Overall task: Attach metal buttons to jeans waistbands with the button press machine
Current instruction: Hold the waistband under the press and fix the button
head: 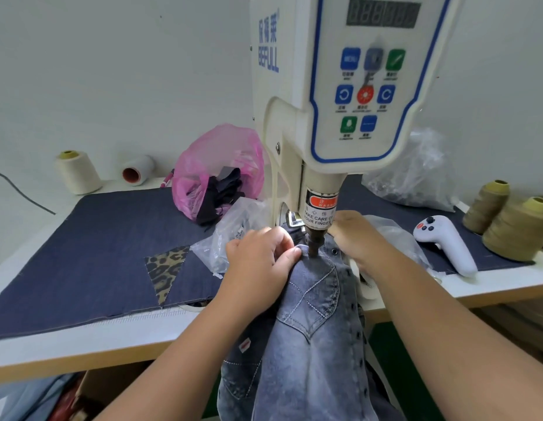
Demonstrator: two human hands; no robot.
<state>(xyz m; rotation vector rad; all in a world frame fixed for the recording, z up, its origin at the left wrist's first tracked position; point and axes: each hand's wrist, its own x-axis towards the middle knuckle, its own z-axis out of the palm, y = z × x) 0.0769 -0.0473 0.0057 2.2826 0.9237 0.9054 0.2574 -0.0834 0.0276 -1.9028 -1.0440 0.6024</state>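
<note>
Hands: left grip (261, 253) pinches jeans (312, 299) under press machine (340, 86); right grip (352, 235) unclear.

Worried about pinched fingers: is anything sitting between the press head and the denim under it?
Nothing visible. The press head sits on the denim; the left hand grips it just left, the right hand lies to the right.

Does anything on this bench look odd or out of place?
One white thread cone lies tipped on its side by the wall, while the cone beside it stands upright. A leopard-print patch is an odd match on the plain denim mat.
</note>
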